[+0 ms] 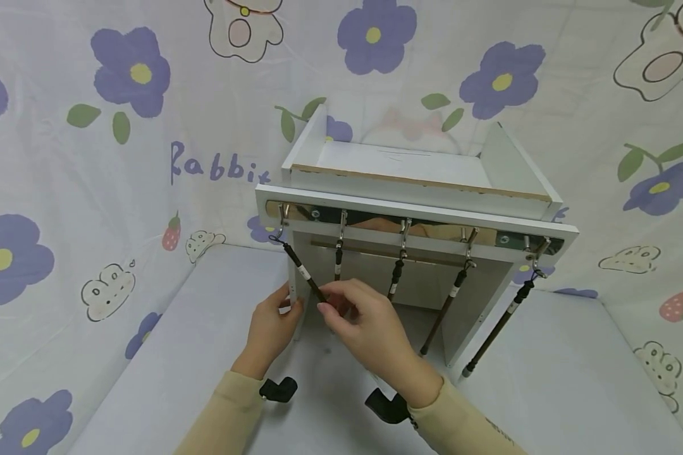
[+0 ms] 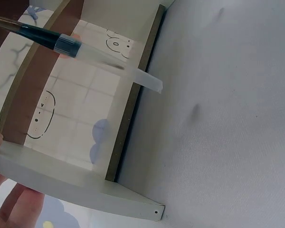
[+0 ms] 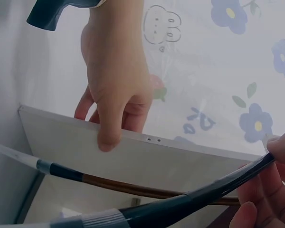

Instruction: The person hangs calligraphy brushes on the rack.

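My left hand (image 1: pixel 270 328) grips the front edge of the white side panel (image 3: pixel 66 135), thumb on its inner face and fingers outside. My right hand (image 1: pixel 370 328) pinches a dark brush (image 1: pixel 303 272) with a white label, which slants up to the leftmost hook (image 1: pixel 283 218). The brush's cord loop is at that hook's tip; I cannot tell whether it is caught there. In the right wrist view, the fingertips (image 3: pixel 280 142) hold the dark, tapered end of a brush (image 3: pixel 166 209). Behind it hangs another brush (image 3: pixel 128 189) with a translucent cap.
The white shelf unit (image 1: pixel 421 199) carries a shiny hook rail (image 1: pixel 375 222). Several brushes hang from it, including one at the far right (image 1: pixel 501 322). White tabletop (image 1: pixel 575 373) surrounds the unit, and a patterned cloth (image 1: pixel 216 107) covers the wall behind.
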`<move>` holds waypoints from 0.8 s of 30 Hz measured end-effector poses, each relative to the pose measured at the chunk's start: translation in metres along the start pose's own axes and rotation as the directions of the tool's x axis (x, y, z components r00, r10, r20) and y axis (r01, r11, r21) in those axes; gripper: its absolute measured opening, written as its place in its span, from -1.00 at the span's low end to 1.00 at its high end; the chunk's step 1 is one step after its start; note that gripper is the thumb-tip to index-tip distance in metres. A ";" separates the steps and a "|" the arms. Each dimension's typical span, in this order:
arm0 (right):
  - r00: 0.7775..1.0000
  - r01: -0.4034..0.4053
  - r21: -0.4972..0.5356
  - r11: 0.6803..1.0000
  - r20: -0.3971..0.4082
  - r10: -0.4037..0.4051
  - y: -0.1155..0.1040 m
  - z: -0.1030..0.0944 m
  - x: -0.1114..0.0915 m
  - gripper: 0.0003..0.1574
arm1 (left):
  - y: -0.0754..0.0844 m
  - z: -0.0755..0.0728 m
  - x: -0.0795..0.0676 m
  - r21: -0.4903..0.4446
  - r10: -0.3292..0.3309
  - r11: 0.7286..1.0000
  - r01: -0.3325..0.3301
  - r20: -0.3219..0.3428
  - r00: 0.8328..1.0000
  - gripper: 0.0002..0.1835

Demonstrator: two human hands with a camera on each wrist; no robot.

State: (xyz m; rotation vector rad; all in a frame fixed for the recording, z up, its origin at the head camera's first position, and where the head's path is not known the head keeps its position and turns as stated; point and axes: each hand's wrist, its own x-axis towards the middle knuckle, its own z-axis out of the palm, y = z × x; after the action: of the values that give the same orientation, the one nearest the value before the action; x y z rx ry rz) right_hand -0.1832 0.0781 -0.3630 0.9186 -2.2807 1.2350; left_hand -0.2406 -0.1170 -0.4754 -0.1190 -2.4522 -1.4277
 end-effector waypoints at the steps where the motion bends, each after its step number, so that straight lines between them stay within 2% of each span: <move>1: 1.000 0.000 -0.002 1.000 -0.003 0.000 0.000 0.000 0.000 -0.78 | 0.000 0.000 0.000 0.003 -0.003 1.000 0.003 0.001 1.000 -0.52; 14: 1.000 -0.021 -0.008 1.000 -0.020 0.021 -0.005 0.000 0.001 -0.78 | -0.001 -0.001 -0.001 0.006 -0.012 1.000 0.012 0.009 1.000 -0.50; 21: 0.999 -0.006 0.004 1.000 -0.046 0.006 -0.008 0.002 0.002 -0.78 | 0.000 -0.002 -0.001 0.005 -0.027 1.000 0.027 0.019 0.999 -0.50; 24: 0.999 0.001 0.018 1.000 -0.053 0.000 -0.010 0.002 0.002 -0.78 | 0.000 -0.002 -0.001 0.005 -0.013 1.000 0.013 0.014 1.000 -0.51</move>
State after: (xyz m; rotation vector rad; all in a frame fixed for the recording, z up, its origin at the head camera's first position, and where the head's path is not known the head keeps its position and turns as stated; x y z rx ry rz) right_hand -0.1781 0.0713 -0.3569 0.8826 -2.2318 1.2668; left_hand -0.2398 -0.1184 -0.4749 -0.1128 -2.4717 -1.4305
